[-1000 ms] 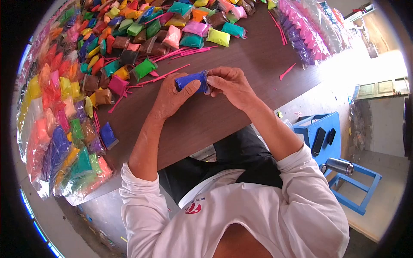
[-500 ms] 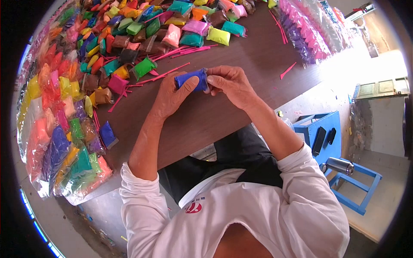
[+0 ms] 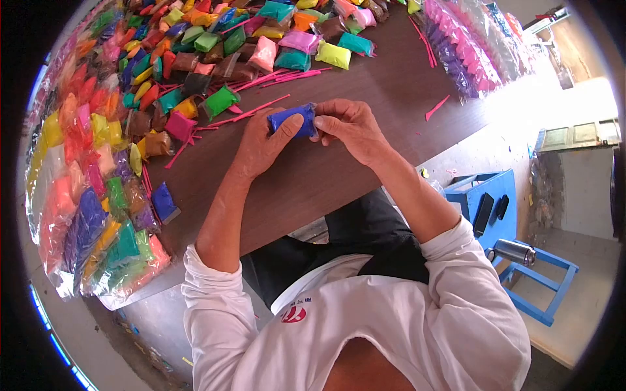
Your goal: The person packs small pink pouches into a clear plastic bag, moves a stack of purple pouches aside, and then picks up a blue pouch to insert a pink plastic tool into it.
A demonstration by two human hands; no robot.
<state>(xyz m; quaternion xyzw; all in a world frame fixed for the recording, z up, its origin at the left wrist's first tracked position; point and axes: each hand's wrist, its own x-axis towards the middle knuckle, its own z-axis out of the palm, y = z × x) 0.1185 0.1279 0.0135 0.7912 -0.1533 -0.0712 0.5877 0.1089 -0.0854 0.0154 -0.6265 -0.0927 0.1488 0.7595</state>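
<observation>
A small blue packet (image 3: 297, 122) in clear wrapping is held over the brown table (image 3: 313, 171). My left hand (image 3: 264, 141) grips its left part, with the thumb across the front and the other fingers hidden behind. The fingertips of my right hand (image 3: 349, 128) pinch the wrapping at the packet's right end. Just left of my hands lie a green packet (image 3: 219, 101) and thin pink sticks (image 3: 251, 112).
Piled colourful packets (image 3: 189, 45) cover the table's far and left sides. Bagged pink packets (image 3: 466, 49) lie at the far right. One pink stick (image 3: 437, 107) rests nearer. A blue stool (image 3: 486, 195) and a metal flask (image 3: 515, 251) are at right.
The blue packet and my left hand have shifted very slightly to the right. Both hands keep their hold.
</observation>
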